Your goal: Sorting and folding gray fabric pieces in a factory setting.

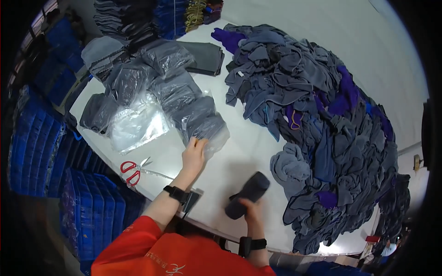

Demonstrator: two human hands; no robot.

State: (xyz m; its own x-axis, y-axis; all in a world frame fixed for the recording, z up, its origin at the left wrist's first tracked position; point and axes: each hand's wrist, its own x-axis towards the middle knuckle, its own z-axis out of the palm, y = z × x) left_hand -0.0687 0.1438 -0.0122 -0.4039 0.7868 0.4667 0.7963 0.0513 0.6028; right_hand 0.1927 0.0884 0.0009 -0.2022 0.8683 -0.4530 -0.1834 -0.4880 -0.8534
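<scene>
My left hand (194,154) reaches over the table, its fingers closed at the near edge of a clear plastic bag (202,125) with folded dark grey fabric inside. This bag is the nearest in a row of overlapping bagged pieces. In my right hand (251,212) is a folded dark grey cloth bundle (256,185), held slightly above the white table and bent around the middle. Beside the bagged row lies a stack of flat clear plastic bags (138,124). More bagged bundles (129,83) rest behind them.
Red-handled scissors (131,173) lie on the left of the white table (216,175). A large heap of loose grey garments (317,119), with purple pieces, covers the right side. Blue plastic crates (90,214) stand left of the table; folded stacks (124,20) rise at the back.
</scene>
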